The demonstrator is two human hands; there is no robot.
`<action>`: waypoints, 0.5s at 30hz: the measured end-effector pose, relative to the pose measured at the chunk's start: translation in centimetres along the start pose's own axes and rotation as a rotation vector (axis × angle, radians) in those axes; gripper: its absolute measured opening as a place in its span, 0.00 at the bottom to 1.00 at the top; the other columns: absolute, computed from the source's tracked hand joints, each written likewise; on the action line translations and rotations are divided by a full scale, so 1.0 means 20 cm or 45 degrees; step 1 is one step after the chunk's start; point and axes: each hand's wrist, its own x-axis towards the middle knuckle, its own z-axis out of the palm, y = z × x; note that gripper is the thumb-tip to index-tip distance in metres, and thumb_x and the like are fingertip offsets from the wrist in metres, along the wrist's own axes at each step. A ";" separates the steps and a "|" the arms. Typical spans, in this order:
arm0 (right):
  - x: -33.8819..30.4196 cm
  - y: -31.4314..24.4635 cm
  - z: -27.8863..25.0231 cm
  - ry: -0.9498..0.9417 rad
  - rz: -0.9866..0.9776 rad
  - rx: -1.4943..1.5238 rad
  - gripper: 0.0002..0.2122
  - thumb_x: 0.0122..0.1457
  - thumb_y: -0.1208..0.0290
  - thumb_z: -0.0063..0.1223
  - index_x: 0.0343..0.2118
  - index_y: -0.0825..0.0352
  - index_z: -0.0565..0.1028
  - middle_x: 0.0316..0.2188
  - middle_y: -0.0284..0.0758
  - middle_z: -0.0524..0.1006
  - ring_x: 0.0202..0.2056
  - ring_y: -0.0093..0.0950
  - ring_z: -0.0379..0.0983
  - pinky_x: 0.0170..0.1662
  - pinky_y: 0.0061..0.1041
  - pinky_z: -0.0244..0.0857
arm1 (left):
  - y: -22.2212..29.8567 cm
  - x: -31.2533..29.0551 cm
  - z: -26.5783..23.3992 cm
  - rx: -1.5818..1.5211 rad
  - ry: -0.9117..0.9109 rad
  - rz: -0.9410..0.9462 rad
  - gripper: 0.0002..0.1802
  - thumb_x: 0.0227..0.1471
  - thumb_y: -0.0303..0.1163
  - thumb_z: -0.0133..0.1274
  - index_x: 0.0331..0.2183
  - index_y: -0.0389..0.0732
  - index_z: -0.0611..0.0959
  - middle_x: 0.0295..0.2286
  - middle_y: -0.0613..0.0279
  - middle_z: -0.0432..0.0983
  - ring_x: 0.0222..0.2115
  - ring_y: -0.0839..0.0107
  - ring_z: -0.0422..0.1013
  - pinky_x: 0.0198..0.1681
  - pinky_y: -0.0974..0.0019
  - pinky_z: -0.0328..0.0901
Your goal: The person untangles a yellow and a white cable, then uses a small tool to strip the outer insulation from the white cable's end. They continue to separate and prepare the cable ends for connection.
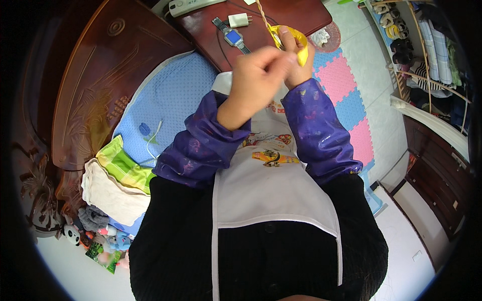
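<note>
My right hand (299,69) grips a yellow band-like piece (302,44) that curves in a loop over the table's near right part. A twisted pinkish cord (262,14) runs up from beside this piece. My left hand (257,83) is in front of the right one, its fingers curled together and slightly blurred by motion. Whatever its fingertips hold, if anything, is hidden. Purple sleeve covers reach to both wrists. A wristwatch (234,37) with a blue screen and a white charger plug (239,20) lie left of my hands.
The dark red table (201,31) carries a white power strip (193,6) at its far edge. A pink basket (329,39) stands right of it, near pink and blue foam mats (337,75). At left is a bed with a blue mat (168,95); shelves with clothes (434,50) stand at right.
</note>
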 end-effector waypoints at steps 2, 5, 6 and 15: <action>0.00 0.00 0.01 0.045 0.139 0.259 0.07 0.55 0.70 0.47 0.30 0.68 0.75 0.22 0.26 0.71 0.21 0.12 0.62 0.22 0.14 0.56 | -0.07 0.04 -0.06 -0.454 0.163 -0.312 0.11 0.54 0.34 0.46 0.34 0.39 0.79 0.16 0.73 0.65 0.17 0.86 0.58 0.21 0.79 0.53; 0.00 -0.05 0.02 0.016 0.391 0.395 0.09 0.57 0.68 0.42 0.28 0.67 0.73 0.16 0.25 0.67 0.15 0.11 0.54 0.17 0.13 0.47 | -0.20 0.15 -0.12 -0.811 -0.003 -0.590 0.18 0.54 0.31 0.45 0.47 0.40 0.71 0.33 0.71 0.68 0.34 0.82 0.63 0.37 0.75 0.58; 0.00 -0.04 0.02 -0.030 0.428 0.400 0.10 0.57 0.68 0.42 0.26 0.67 0.73 0.15 0.25 0.66 0.14 0.12 0.53 0.16 0.14 0.46 | -0.23 0.16 -0.12 -0.927 -0.089 -0.561 0.19 0.54 0.31 0.45 0.49 0.40 0.70 0.35 0.71 0.68 0.36 0.80 0.63 0.40 0.73 0.58; 0.02 -0.04 -0.01 -0.157 0.661 0.457 0.23 0.59 0.51 0.36 0.18 0.65 0.68 0.08 0.26 0.60 0.10 0.16 0.48 0.14 0.17 0.41 | -0.34 0.23 -0.10 -0.838 -0.299 -0.337 0.13 0.55 0.31 0.44 0.41 0.35 0.73 0.34 0.64 0.72 0.36 0.75 0.66 0.43 0.70 0.60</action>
